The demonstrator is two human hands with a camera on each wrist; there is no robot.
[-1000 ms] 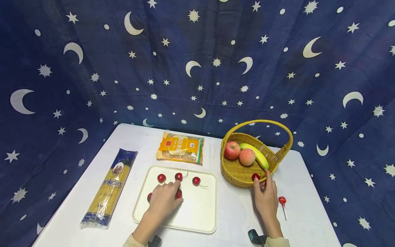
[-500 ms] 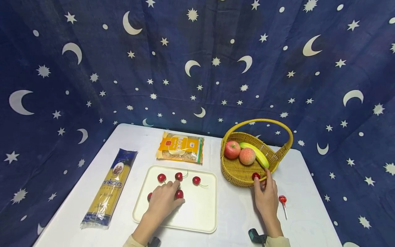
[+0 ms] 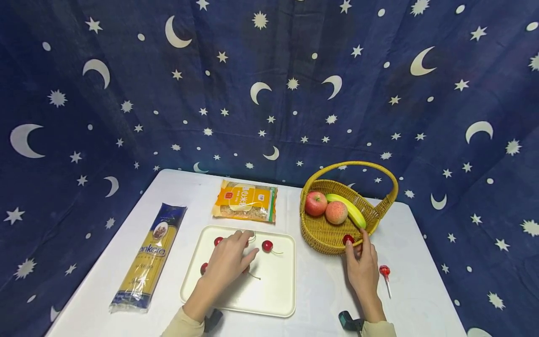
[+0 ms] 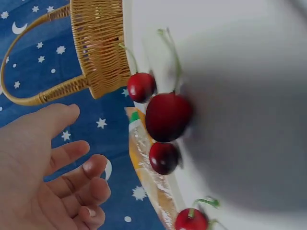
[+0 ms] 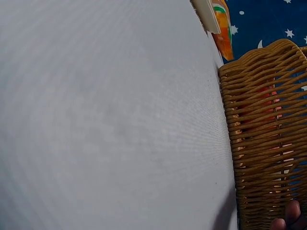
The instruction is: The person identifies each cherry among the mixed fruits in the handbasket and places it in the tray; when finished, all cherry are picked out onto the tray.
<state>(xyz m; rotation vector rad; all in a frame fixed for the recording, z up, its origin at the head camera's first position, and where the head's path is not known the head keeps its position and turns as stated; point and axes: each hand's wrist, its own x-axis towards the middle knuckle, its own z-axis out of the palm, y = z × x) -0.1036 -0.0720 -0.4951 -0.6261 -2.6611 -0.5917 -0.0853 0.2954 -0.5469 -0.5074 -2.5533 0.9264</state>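
Observation:
My left hand (image 3: 227, 261) hovers over the cream tray (image 3: 273, 292), fingers loosely bent and nothing between them. Beneath and around it lie several red cherries with stems, one to the right (image 3: 267, 246), another by the left edge of the hand (image 3: 204, 268); some are partly hidden by the hand. In the left wrist view a large cherry (image 4: 168, 117) sits nearest, apart from the fingers. My right hand (image 3: 363, 274) holds the near rim of the wicker basket (image 3: 317, 238). Just inside that rim, near the thumb, is a cherry (image 3: 348, 239).
An apple (image 3: 316, 203), a peach (image 3: 336, 213) and a banana (image 3: 351, 210) lie in the basket under its arched handle. A lollipop (image 3: 385, 274) is right of my right hand. An orange food packet (image 3: 245, 201) lies behind the tray, a spaghetti pack (image 3: 149, 257) to its left.
My left hand has risen off the cherries, moved slightly away from me, and its thumb and fingers have spread. The cherry beneath it shows its stem turned differently. My right hand stays at the basket.

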